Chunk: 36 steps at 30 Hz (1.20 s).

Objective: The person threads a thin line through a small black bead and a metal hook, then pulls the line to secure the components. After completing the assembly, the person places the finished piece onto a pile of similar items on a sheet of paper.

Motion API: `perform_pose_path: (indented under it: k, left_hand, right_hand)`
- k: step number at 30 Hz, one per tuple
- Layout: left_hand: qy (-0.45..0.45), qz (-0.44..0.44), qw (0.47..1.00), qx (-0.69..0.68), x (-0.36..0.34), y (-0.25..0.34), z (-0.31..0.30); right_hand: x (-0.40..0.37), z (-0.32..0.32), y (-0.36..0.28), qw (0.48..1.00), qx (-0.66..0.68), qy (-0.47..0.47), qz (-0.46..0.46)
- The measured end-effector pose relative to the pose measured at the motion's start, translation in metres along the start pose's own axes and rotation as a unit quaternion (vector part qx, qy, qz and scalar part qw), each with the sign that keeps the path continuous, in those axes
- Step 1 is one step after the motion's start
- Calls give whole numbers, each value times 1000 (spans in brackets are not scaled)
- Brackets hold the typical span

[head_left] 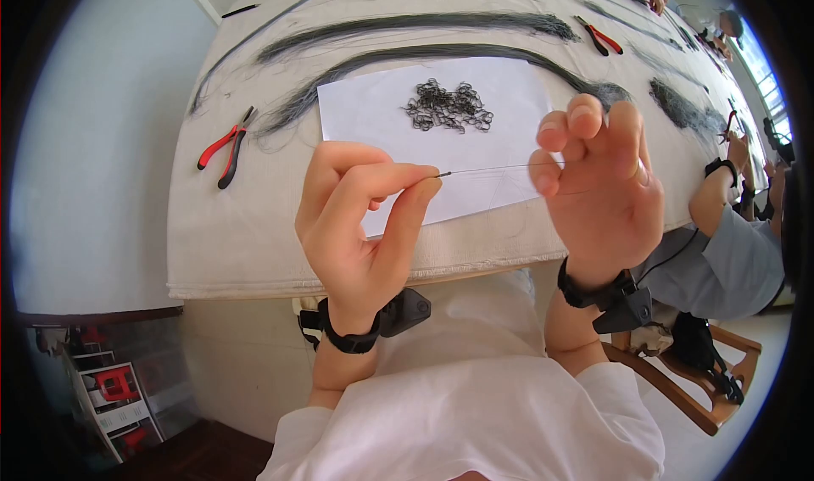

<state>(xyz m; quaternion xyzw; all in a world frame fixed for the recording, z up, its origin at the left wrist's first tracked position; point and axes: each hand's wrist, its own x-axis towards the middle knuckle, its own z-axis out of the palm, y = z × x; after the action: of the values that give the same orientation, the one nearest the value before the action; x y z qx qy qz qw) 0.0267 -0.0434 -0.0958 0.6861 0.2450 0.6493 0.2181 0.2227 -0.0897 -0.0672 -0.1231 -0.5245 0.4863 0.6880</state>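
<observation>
Thumb and index finger of my left hand (360, 214) pinch the dark end of a thin thread (500, 169). The thread runs right across to my right hand (606, 184), which is raised with its fingers curled and partly spread. Whether the right fingers grip the thread is hard to make out. Behind both hands a white paper sheet (365, 112) lies on the cloth-covered table (254, 252), with a pile of small dark hooks or rings (445, 108) on it. Just beyond it curves a bundle of dark strands (407, 55).
Red-and-black pliers (227, 146) lie at the left, another pair (599, 36) at the back right. A second strand bundle (407, 25) stretches behind. Co-workers' hands and a grey sleeve (733, 243) are at the right, near a wooden chair (729, 371).
</observation>
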Motion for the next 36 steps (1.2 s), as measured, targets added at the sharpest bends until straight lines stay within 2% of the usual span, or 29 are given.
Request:
perform_pose_path:
  k: [1, 3, 5, 6, 8, 17, 27, 30, 32, 33, 35, 36]
  left_hand:
    - [-19, -4, 1000, 13, 1, 0, 1]
    - [-40, -10, 999, 26, 1, 1, 3]
    - [-88, -19, 996, -23, 2, 2, 4]
    - [-89, -21, 996, -23, 1, 3, 3]
    - [-142, -10, 989, -31, -2, 4, -1]
    - [-72, -39, 985, -151, -14, 4, 13]
    - [-53, -24, 984, -170, -17, 2, 16]
    - [-53, -25, 985, -164, -17, 6, 16]
    - [-55, -157, 956, -242, -22, 11, 14]
    - [-54, -155, 956, -242, -22, 15, 14]
    - [-55, -284, 885, -364, -19, 22, 14]
    - [-55, -283, 885, -364, -18, 21, 13]
  right_hand:
    - [1, 5, 1, 998, 55, -15, 40]
    - [8, 5, 6, 995, 81, -45, 31]
    - [14, -1, 7, 975, 172, -113, 87]
    - [15, 2, 7, 975, 172, -111, 88]
    - [19, 11, 10, 981, 172, -9, 89]
    - [25, 9, 15, 969, 223, 7, 107]
    - [24, 12, 13, 963, 250, 13, 97]
    - [25, 15, 11, 963, 246, 46, 101]
    - [25, 12, 12, 961, 252, 39, 103]
    - [25, 11, 11, 962, 252, 37, 103]
    - [26, 8, 9, 969, 223, 20, 107]
    - [25, 7, 8, 969, 223, 19, 107]
